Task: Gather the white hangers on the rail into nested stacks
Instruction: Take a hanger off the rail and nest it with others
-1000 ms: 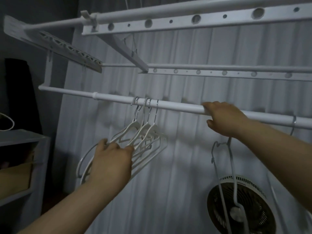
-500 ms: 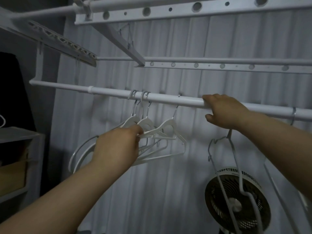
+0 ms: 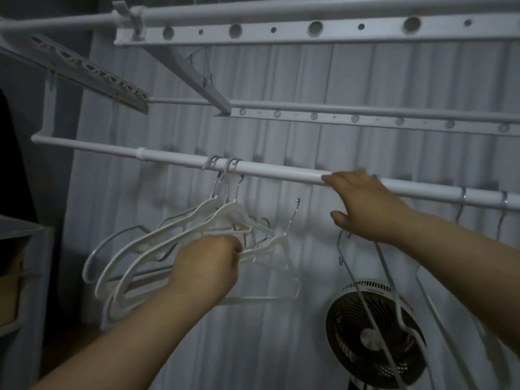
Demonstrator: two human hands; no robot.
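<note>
A white rail (image 3: 281, 171) runs across the view. Several white hangers (image 3: 157, 249) hang nested from it by their metal hooks, left of centre. My left hand (image 3: 208, 266) is closed on their lower right arms and on one more white hanger (image 3: 278, 243), whose hook is off the rail and points up in the air. My right hand (image 3: 365, 206) is wrapped over the rail further right. Another thin hanger (image 3: 388, 280) dangles just under that hand; its hook is hidden by the hand. Two more hooks (image 3: 461, 198) sit on the rail at the far right.
Perforated rack bars (image 3: 281, 32) pass overhead, and a second bar (image 3: 365, 119) runs behind the rail. A round fan (image 3: 374, 333) stands low on the right. A grey shelf unit (image 3: 25, 229) is at the left edge. A pale pleated curtain (image 3: 309, 80) fills the background.
One hanger slid right along the rail, then came off it and now hangs from my left hand, which moved down and right. My right hand has stayed on the rail.
</note>
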